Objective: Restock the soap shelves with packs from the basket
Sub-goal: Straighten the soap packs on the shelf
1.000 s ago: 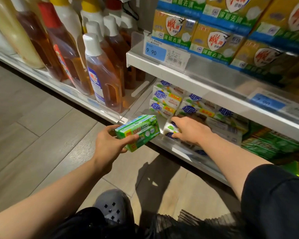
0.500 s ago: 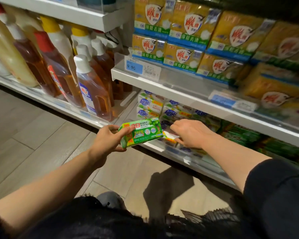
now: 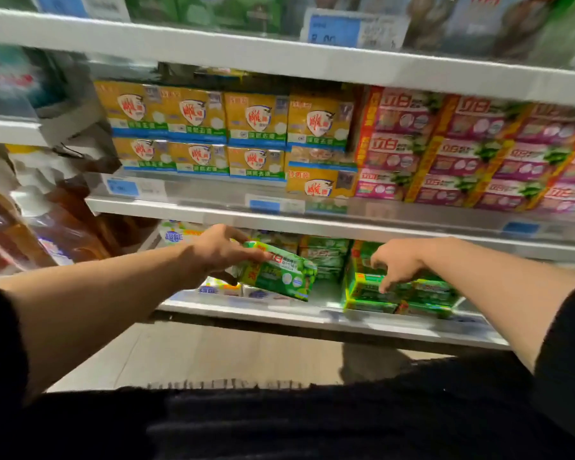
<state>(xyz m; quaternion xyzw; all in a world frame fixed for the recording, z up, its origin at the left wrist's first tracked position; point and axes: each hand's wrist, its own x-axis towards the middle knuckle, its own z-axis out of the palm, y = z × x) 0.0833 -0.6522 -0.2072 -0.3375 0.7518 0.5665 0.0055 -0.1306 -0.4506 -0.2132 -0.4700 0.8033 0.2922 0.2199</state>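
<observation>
left hand [image 3: 219, 250] grips a tilted green soap pack [image 3: 276, 272] over the bottom shelf [image 3: 246, 310]; right hand [image 3: 395, 260], fingers spread and relaxed, touches stacked green packs [image 3: 412, 293] just beside.

Both forearms reach forward; the left hand [image 3: 219, 252] grips a pack, the right hand [image 3: 397, 260] hangs with fingers spread downward.
</observation>
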